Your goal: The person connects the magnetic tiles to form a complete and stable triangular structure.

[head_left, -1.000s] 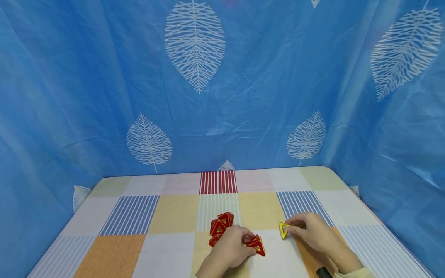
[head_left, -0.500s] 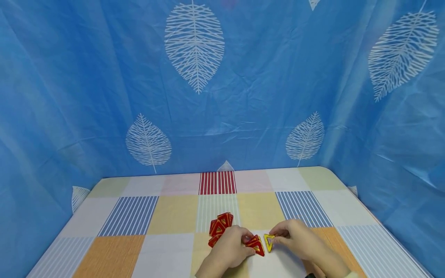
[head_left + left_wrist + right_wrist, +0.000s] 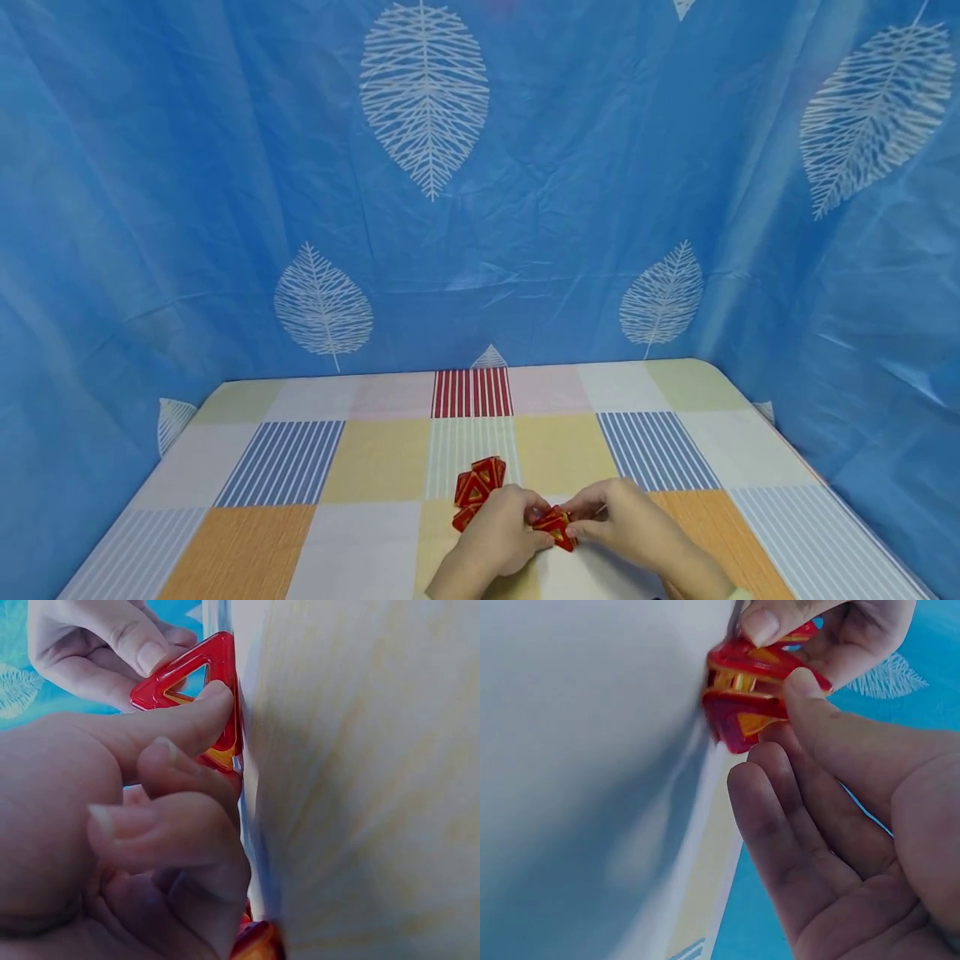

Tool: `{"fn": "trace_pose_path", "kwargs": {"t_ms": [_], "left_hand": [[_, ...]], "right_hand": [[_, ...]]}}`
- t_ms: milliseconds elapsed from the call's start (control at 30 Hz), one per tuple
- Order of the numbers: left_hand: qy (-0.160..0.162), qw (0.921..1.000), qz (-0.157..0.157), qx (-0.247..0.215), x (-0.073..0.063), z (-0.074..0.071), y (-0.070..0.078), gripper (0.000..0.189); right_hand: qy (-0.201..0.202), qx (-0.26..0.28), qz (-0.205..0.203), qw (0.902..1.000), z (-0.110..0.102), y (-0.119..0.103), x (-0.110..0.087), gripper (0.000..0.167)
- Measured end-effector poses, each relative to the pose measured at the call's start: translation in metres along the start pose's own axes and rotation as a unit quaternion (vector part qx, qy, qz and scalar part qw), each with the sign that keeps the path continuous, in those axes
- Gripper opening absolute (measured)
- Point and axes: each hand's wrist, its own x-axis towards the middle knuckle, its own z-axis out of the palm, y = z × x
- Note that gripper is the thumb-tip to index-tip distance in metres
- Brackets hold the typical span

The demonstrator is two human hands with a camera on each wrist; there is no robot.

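Both hands meet over the tabletop at a small cluster of red triangular magnetic tiles (image 3: 557,532). From the left, my left hand (image 3: 498,529) grips its side, the thumb lying on a red triangle frame (image 3: 180,669) in the left wrist view. My right hand (image 3: 621,521) pinches a red-and-yellow triangular tile (image 3: 731,724) between thumb and forefinger, right against the cluster. Its other fingers extend below in the right wrist view. Behind the left hand lies a pile of red triangular tiles (image 3: 472,490), partly covered by that hand.
A checked cloth (image 3: 367,542) in white, yellow, orange and striped squares covers the table. Blue curtain (image 3: 540,208) with white leaf prints hangs behind the far edge and along both sides.
My right hand has moved left with the yellow-faced triangular tile, bringing it up to the red tiles. The left hand keeps its hold in the same place; the pile has not moved.
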Motion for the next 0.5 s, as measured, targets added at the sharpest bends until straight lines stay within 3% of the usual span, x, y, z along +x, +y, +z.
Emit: {"fn": "trace_pose_path", "kwargs": {"t_ms": [333,500], "left_hand": [[0.006,0.9998,0.008,0.017,0.0,0.003,0.001,0.025],[0.006,0.9998,0.002,0.018,-0.002,-0.007,0.008,0.033]], "right_hand": [[-0.017,0.022,0.003,0.9996,-0.003,0.001,0.0,0.023],[-0.005,0.006,0.001,1.0,-0.011,0.006,-0.004,0.031]]}}
